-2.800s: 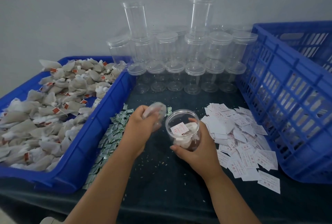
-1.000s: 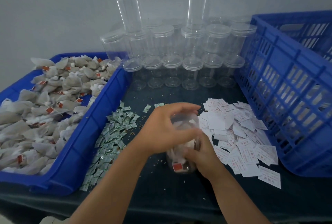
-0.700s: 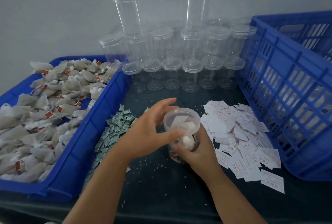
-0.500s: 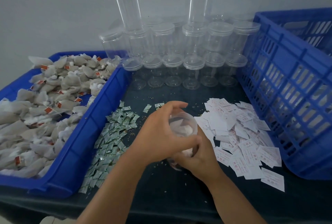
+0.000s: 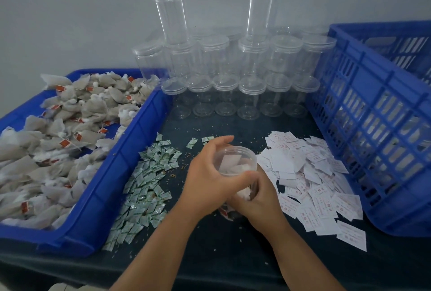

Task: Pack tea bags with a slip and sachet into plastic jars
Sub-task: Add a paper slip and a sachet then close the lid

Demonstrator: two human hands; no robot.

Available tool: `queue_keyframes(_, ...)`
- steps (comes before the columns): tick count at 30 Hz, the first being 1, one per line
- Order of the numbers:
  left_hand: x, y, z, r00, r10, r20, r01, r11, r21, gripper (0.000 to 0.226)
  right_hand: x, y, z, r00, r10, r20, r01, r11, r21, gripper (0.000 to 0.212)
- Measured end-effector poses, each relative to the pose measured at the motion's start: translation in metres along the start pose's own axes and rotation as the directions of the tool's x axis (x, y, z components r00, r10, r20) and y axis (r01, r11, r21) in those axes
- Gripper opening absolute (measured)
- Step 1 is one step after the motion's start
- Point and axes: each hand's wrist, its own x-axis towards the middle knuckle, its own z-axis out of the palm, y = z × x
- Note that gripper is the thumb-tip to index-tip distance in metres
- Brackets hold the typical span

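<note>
Left hand (image 5: pixel 210 178) was curled round the clear lid (image 5: pixel 245 150) of the jar (image 5: pixel 253 185). Right hand (image 5: pixel 258 202) gripped the jar's body, low over the tabletop (image 5: pixel 221 255), between the green sachets (image 5: pixel 149 181) and the loose slips (image 5: pixel 310 178).

Could not tell whether the lid sat square.

Risks, as I judged them:
- A cocked lid would jam or pop off.
- The slip (image 5: pixel 229 162), lying high under the lid, might catch in the rim.
- A hard twist could slide the smooth jar out of my grip.

Containers:
- Jar: packed tea bags (image 5: pixel 242 193) and one slip; sachet not made out.
- Shallow blue bin (image 5: pixel 130 150): heaped with bulk tea bags (image 5: pixel 70 127).
- Latticed blue crate (image 5: pixel 373 139): contents unclear.
- Empty lidded jars (image 5: pixel 233 69): stacked against the wall.
</note>
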Motion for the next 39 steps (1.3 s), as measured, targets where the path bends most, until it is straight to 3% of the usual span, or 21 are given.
queue_keyframes(4,0.005,-0.007,-0.009,0.998,0.01,0.069,-0.005,0.998,-0.061,0.077,0.005,-0.003,-0.002,0.996,0.064,0.059,-0.065,0.998,0.004,0.066)
queue_keyframes(8,0.004,-0.015,-0.008,0.99,0.046,0.137,-0.029,0.992,-0.123,0.087,0.001,-0.007,0.003,0.997,0.043,0.062,-0.045,0.998,0.034,0.061)
queue_keyframes(11,0.0,-0.021,-0.002,0.996,0.043,0.078,-0.027,0.982,-0.185,0.07,-0.004,-0.012,0.01,1.0,-0.008,-0.016,0.006,0.985,-0.17,0.069)
queue_keyframes(14,0.004,-0.017,-0.007,0.998,0.055,0.006,-0.054,0.986,-0.158,0.053,0.003,-0.031,0.001,0.999,-0.031,-0.031,0.01,0.86,-0.51,0.098)
queue_keyframes(17,0.012,-0.004,-0.006,0.992,0.123,0.008,-0.121,0.988,-0.094,0.051,0.011,-0.065,-0.016,1.0,0.031,-0.003,-0.029,0.87,-0.491,0.117)
queue_keyframes(19,0.014,0.009,0.003,0.988,0.152,0.013,-0.15,0.982,-0.113,0.045,0.014,-0.092,-0.028,1.0,0.023,0.018,-0.008,0.818,-0.575,0.11)
queue_keyframes(24,0.032,0.044,0.026,0.951,0.307,0.033,-0.295,0.936,-0.192,0.033,0.008,-0.164,-0.078,0.998,-0.059,0.01,0.049,0.711,-0.702,0.066)
queue_keyframes(26,0.044,0.052,0.035,0.929,0.363,0.066,-0.356,0.929,-0.1,0.027,0.003,-0.196,-0.102,0.993,-0.116,-0.021,0.063,0.67,-0.74,0.065)
queue_keyframes(30,0.069,0.061,0.065,0.883,0.39,0.262,-0.429,0.896,0.111,0.025,0.005,-0.26,-0.15,0.953,-0.273,-0.134,0.04,0.55,-0.834,0.064)
queue_keyframes(32,0.079,0.06,0.085,0.861,0.413,0.297,-0.478,0.857,0.194,0.03,0.017,-0.286,-0.172,0.903,-0.37,-0.22,-0.004,0.503,-0.864,0.061)
queue_keyframes(34,0.088,0.056,0.103,0.849,0.433,0.303,-0.499,0.845,0.192,0.027,0.034,-0.307,-0.198,0.856,-0.407,-0.319,-0.101,0.473,-0.875,0.077)
queue_keyframes(37,0.099,0.044,0.123,0.856,0.411,0.314,-0.474,0.867,0.156,0.024,0.069,-0.326,-0.244,0.861,-0.243,-0.446,-0.319,0.424,-0.848,0.102)
queue_keyframes(39,0.105,0.032,0.13,0.869,0.38,0.315,-0.438,0.888,0.137,0.02,0.095,-0.328,-0.272,0.873,-0.1,-0.478,-0.437,0.278,-0.855,0.105)
